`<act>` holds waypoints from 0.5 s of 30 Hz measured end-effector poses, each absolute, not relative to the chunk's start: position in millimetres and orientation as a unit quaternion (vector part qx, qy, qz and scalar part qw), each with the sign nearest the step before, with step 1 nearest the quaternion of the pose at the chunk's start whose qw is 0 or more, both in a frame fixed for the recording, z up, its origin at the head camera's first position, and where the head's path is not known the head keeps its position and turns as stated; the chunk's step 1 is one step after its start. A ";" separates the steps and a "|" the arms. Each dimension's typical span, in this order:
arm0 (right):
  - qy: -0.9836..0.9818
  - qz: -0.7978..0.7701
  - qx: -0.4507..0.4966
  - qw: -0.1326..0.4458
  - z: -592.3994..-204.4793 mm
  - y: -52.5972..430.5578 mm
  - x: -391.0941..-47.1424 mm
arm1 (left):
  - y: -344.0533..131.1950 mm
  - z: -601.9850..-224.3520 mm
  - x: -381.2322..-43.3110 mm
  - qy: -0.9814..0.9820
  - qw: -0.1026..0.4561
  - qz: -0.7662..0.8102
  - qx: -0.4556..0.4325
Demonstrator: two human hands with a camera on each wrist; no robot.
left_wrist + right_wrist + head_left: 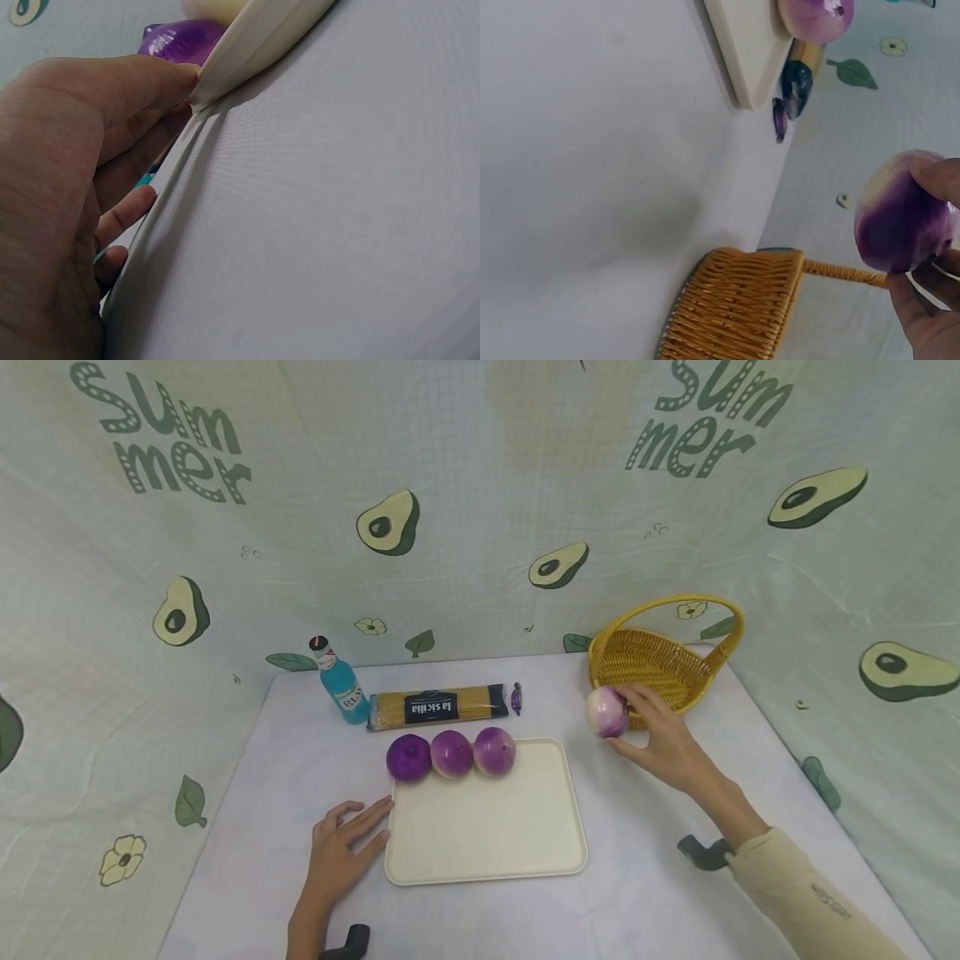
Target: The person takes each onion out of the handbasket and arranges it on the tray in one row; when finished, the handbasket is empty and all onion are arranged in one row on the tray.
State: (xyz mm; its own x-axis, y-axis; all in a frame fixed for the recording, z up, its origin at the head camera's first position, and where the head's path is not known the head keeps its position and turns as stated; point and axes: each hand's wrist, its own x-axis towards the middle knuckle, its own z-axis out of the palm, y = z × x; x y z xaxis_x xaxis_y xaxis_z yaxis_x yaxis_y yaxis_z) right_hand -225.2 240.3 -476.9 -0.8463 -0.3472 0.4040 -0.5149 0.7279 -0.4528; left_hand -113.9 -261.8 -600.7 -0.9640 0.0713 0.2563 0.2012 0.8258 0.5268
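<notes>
My right hand (663, 739) grips a purple-and-white onion (607, 712) between thumb and fingers, held above the table by the basket's front rim. In the right wrist view the onion (904, 214) shows its deep purple side. Three more onions stand in a row along the tray's far edge: a dark purple one (408, 757) at the left corner, then two lighter ones (452, 754). At the left side of the cream tray (487, 835), my left hand (337, 852) rests with fairly straight fingers, fingertips at the rim (225, 67).
A yellow wicker basket (652, 664) with a tall handle stands at the back right. Behind the tray lie a spaghetti packet (465, 704) and a small purple wrapped candy (516, 698). A blue bottle (343, 685) is at the back left. Printed cloth (465, 610) hangs behind.
</notes>
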 end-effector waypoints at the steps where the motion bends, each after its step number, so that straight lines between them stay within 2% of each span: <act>1: -0.918 0.284 0.234 0.147 -477.0 240.1 -225.1 | -262.0 -601.1 -114.2 -0.949 0.113 -0.286 -0.072; 15: -0.911 0.293 0.245 0.154 -481.5 238.0 -223.8 | -263.3 -602.2 -114.4 -0.951 0.102 -0.284 -0.069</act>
